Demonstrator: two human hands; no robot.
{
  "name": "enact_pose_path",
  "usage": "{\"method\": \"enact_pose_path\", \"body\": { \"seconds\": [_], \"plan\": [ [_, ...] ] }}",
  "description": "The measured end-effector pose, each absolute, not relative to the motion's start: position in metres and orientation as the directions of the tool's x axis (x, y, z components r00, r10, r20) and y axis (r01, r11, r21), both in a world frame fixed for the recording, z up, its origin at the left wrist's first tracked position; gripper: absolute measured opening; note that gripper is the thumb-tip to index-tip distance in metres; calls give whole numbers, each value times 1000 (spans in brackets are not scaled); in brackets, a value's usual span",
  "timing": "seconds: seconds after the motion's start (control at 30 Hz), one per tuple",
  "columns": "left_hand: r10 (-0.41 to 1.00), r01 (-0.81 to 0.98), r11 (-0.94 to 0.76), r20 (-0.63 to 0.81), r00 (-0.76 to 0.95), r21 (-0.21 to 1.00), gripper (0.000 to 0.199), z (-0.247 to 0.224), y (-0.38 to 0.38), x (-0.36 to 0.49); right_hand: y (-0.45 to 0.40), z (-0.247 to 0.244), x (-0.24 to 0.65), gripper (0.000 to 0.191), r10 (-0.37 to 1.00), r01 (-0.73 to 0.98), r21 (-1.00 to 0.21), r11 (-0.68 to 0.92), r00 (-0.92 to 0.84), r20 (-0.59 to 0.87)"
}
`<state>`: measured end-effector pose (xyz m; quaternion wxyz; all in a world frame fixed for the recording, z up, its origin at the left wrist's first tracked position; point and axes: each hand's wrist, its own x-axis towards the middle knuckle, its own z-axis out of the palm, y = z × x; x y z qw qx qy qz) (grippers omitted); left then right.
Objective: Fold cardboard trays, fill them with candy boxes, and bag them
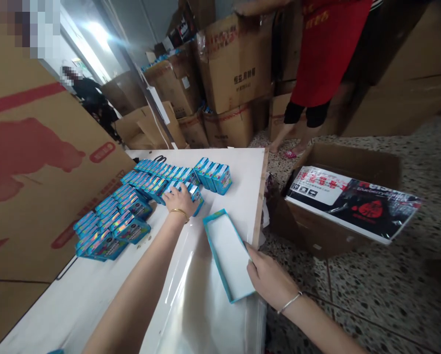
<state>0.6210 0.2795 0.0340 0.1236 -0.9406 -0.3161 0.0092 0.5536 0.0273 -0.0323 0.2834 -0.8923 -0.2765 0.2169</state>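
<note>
Several small blue boxes (132, 228) stand in rows on the white table (244, 167). My left hand (179, 199), with a gold bangle at the wrist, lies over a group of these boxes near the middle, its fingers spread across their tops and gripping them. A shallow open tray (229, 258), white inside with blue walls, rests at the table's right part. My right hand (268, 273) holds the tray's right edge, thumb at the rim and the other fingers partly hidden. A separate short row of blue boxes (213, 175) stands beyond my left hand.
A large cardboard sheet or box (32, 147) borders the table's left side. An open carton (316, 236) with a printed black-and-white package (353, 206) stands on the floor at right. Behind are stacked cartons (235, 64), a person in a red apron (327, 54) and another person (91, 96).
</note>
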Motion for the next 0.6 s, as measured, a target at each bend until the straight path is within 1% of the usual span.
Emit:
{"method": "enact_pose_path", "body": {
  "seconds": [0.07, 0.17, 0.27, 0.33, 0.4, 0.5, 0.53, 0.6],
  "plan": [
    [591, 589, -779, 63, 804, -214, 74, 38, 279, 622, 28, -27, 555, 52, 620, 390, -579, -716, 737, -270],
    [589, 599, -782, 107, 801, -176, 72, 38, 278, 621, 29, -20, 556, 53, 621, 427, -507, -749, 720, -311],
    [543, 567, -801, 167, 823, -192, 70, 33, 270, 617, 31, -16, 557, 54, 622, 447, -472, -760, 710, -331],
    [491, 522, -826, 181, 852, -215, 74, 33, 267, 616, 33, -13, 558, 54, 615, 444, -465, -766, 716, -330],
    [488, 506, -834, 135, 862, -218, 84, 37, 271, 616, 36, -8, 558, 54, 601, 432, -463, -774, 730, -324],
    [551, 541, -825, -21, 834, -167, 98, 45, 294, 620, 45, -6, 557, 56, 595, 430, -461, -776, 740, -314],
    [564, 554, -821, -47, 824, -139, 101, 46, 304, 623, 49, -8, 558, 58, 596, 431, -459, -777, 737, -317],
    [587, 582, -807, -32, 809, -97, 107, 44, 325, 629, 58, -16, 564, 64, 569, 404, -437, -804, 735, -368]
  ]
}}
